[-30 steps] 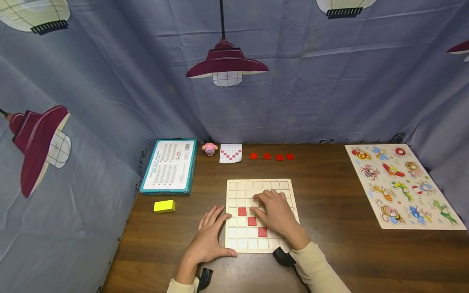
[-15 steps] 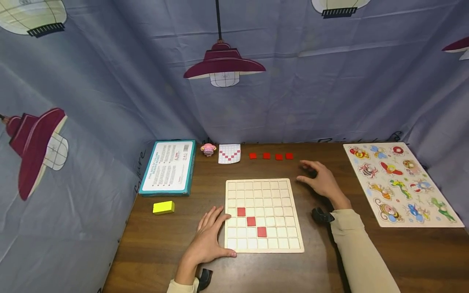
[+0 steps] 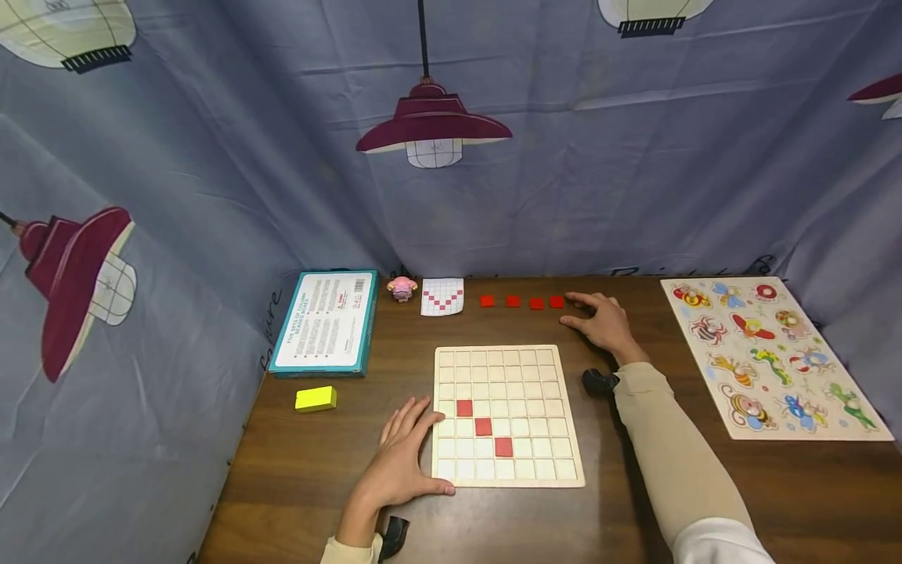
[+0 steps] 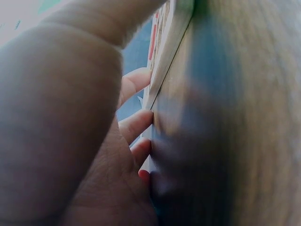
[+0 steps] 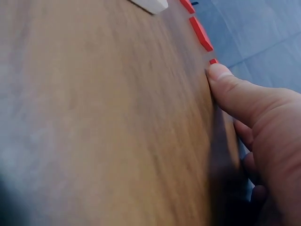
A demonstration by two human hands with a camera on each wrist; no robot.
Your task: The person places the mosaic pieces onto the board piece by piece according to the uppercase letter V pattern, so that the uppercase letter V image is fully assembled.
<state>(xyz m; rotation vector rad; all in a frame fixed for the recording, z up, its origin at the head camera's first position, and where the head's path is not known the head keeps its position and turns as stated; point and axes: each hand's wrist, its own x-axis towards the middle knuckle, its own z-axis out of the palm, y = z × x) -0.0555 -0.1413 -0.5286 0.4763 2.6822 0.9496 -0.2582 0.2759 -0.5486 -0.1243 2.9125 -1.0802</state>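
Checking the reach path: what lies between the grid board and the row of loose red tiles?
Only bare wooden table lies between the grid board and the red tiles, as the head view shows.

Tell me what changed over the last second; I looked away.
The right hand left the grid board and reached to the far row, now at the rightmost red tile. The left hand stayed flat against the board's edge; three red tiles remain placed.
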